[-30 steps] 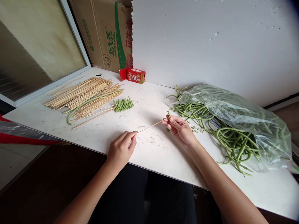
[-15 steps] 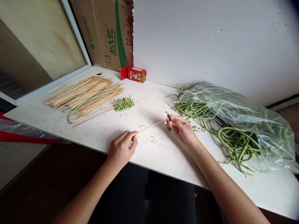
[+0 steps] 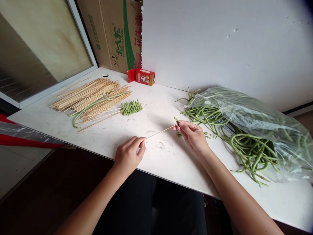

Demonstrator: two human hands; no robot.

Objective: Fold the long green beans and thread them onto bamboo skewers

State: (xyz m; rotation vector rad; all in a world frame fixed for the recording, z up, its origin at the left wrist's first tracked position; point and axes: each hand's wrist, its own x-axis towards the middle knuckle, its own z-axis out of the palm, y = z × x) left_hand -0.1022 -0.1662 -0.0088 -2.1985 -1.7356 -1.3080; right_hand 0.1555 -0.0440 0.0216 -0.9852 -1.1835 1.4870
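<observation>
My left hand (image 3: 129, 153) pinches the near end of a thin bamboo skewer (image 3: 161, 131) above the front of the table. At the skewer's far end, my right hand (image 3: 193, 135) is closed on a short piece of green bean (image 3: 176, 120), which meets the tip. A few more cut bean pieces (image 3: 207, 134) lie on the table just behind and beside my right hand, partly hidden by it. Left of centre, short bean pieces packed in a row (image 3: 131, 107) sit on skewers that rest beside a large pile of bare skewers (image 3: 90, 94).
A long bean (image 3: 79, 115) lies across the skewer pile. On the right, long green beans (image 3: 254, 150) spill from a clear plastic bag (image 3: 244, 104). Against the back stand a small red box (image 3: 144, 77) and a cardboard carton (image 3: 110, 36). The white table (image 3: 156, 163) ends near my lap.
The view has shifted slightly, so the things on the table appear a little to the right. Both hands keep nearly the same hold on the skewer and bean piece.
</observation>
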